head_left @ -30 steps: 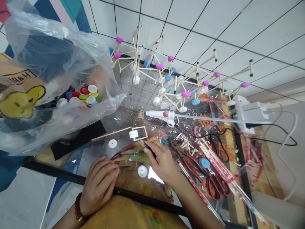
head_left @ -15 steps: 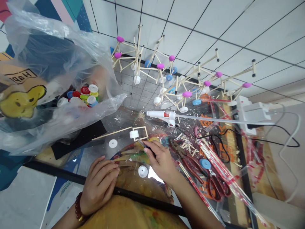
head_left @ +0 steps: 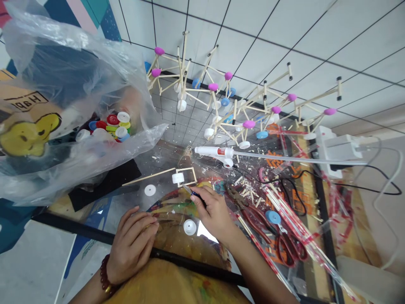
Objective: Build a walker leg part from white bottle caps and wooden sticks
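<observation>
My right hand (head_left: 213, 211) grips a small knife (head_left: 198, 196) with a dark blue handle, its pointed blade reaching toward a small frame of thin wooden sticks (head_left: 195, 174). A white bottle cap (head_left: 177, 178) sits on that frame, and a longer stick (head_left: 148, 176) extends to its left. Whether the blade tip touches the frame, I cannot tell. My left hand (head_left: 134, 242) lies at the near table edge, fingers stretched and holding nothing. Between the hands and the frame are a flat white disc (head_left: 150, 190) and another white cap (head_left: 189, 227).
Several stick models (head_left: 218, 97) with pink and blue pieces stand along the back. A white glue gun (head_left: 215, 152) lies mid-table. Pliers (head_left: 249, 211), scissors (head_left: 289, 247) and wrapped sticks (head_left: 291, 219) are at right. A plastic bag (head_left: 79, 76) with coloured caps stands at left.
Both hands and the knife stay almost where they were. The view has shifted very slightly.
</observation>
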A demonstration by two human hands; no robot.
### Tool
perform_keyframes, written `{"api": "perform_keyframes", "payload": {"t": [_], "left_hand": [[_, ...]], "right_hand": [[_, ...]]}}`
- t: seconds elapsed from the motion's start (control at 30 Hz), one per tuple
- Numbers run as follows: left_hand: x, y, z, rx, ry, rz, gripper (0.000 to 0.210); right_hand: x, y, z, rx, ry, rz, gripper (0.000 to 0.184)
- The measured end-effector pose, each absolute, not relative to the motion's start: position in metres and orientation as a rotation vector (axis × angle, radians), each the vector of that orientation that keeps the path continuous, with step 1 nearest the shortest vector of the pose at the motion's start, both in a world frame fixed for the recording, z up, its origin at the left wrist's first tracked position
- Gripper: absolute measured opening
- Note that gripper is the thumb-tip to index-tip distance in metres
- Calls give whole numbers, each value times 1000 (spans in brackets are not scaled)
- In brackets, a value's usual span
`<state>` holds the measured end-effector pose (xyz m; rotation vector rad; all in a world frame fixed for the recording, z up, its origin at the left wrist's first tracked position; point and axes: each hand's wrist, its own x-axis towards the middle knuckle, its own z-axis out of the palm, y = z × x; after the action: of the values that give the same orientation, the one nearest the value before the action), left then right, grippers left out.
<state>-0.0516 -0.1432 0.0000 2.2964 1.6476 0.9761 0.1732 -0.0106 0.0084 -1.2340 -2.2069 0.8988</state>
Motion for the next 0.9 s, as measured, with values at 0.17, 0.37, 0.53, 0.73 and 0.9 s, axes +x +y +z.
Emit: {"api": "perform_keyframes", "payload": {"t": [0.17,0.37,0.53,0.73,0.9], "left_hand": [[-52,-144,0,2299,1641,968,32],[-53,-144,-1,2309,1641,977,32],[-54,-141,16,2240,1627,944,34],[-47,-88,55,2208,1700,1019,56],[-34,-27,47,2415,1633,802,76]], "right_hand": [[171,-11,7,-1209,-2208,837,22],[188,-24,19,-1097,-2267,749,26],[212,-21,28,-1209,-2326,612,30],[213,-4,20,-1499,-2260,594,28],[209,2,9,-1449,-2282,514,19]]}}
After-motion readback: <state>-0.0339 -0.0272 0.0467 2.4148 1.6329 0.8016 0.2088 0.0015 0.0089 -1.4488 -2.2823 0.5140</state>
